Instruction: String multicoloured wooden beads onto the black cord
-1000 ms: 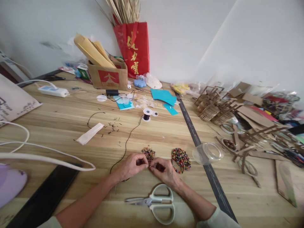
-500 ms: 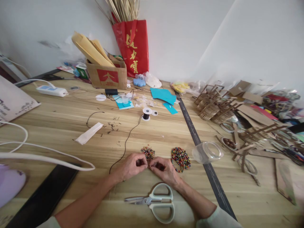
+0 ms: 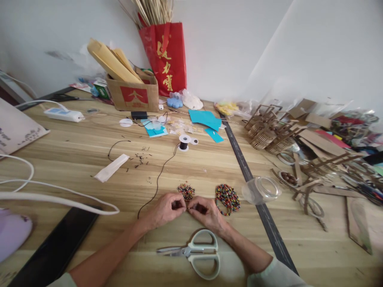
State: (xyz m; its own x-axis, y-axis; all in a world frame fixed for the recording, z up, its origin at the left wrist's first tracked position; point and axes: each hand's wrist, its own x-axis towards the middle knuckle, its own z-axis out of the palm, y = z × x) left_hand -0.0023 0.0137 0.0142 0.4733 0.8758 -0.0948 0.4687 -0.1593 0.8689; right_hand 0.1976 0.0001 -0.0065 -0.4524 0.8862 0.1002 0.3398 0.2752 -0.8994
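My left hand (image 3: 169,208) and my right hand (image 3: 206,212) meet just above the table, fingertips nearly touching. Both are closed in a pinch; whatever lies between the fingers is too small to make out. Just beyond the fingertips is a small pile of loose multicoloured beads (image 3: 186,192). Strung beads (image 3: 227,198) lie coiled to the right of my right hand. A thin black cord (image 3: 158,184) runs from a white spool (image 3: 184,142) down to my left forearm, where it passes out of sight. Scissors (image 3: 203,252) with pale green handles lie between my forearms, blades pointing left.
A clear plastic jar (image 3: 261,190) lies right of the strung beads. Small woven baskets (image 3: 266,133) crowd the right side. Left are a white paper strip (image 3: 111,168), black cord scraps (image 3: 141,159) and a white cable (image 3: 60,197). A cardboard box (image 3: 133,93) and red bag (image 3: 167,59) stand behind.
The view has shifted very slightly. Both hands keep their pinch at almost the same spot, and the beads, cord and scissors lie as before.
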